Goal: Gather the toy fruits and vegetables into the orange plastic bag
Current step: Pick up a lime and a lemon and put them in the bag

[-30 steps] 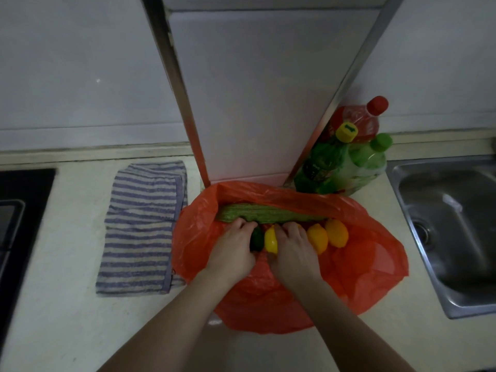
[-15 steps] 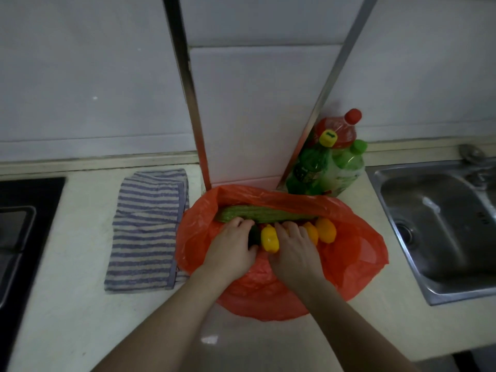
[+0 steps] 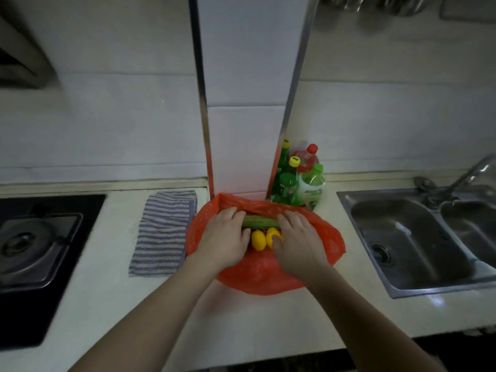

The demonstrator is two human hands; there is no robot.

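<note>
Orange bag (image 3: pixel 326 245) (bottle labels (image 3: pixel 312 196) unreadable)

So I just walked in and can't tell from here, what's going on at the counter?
A person is packing toy produce into an orange plastic bag lying on the counter between a striped cloth and the sink. The left hand and right hand rest on either end of a long green vegetable, with two yellow toy fruits just below it, all at the bag's mouth.

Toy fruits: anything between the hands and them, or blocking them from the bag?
Nothing visible. The left hand and right hand rest on the green gourd and yellow fruits, which already lie on the orange bag.
</note>
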